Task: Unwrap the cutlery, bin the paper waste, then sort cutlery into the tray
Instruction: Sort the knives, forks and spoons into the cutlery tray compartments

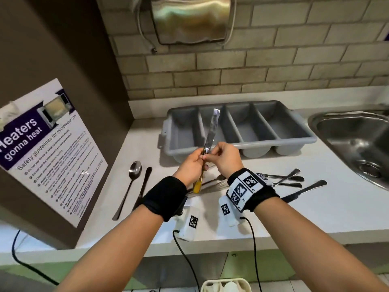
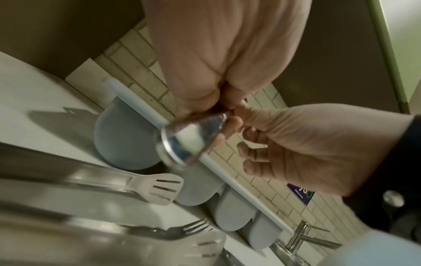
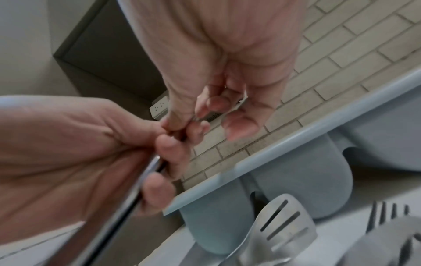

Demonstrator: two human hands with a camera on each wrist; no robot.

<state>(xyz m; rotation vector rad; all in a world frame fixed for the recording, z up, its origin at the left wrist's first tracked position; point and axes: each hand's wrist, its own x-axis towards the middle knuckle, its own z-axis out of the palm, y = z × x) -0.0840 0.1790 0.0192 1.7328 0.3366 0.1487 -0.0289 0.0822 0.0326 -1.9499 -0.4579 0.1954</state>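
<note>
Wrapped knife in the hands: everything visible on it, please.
The knife is metal and held roughly upright over the counter in front of the grey tray. A shiny wrapper sleeves its blade. Its handle end looks yellowish. The left hand grips the handle, while the right hand pinches the wrapper's lower edge. Nothing else touches it.
</note>
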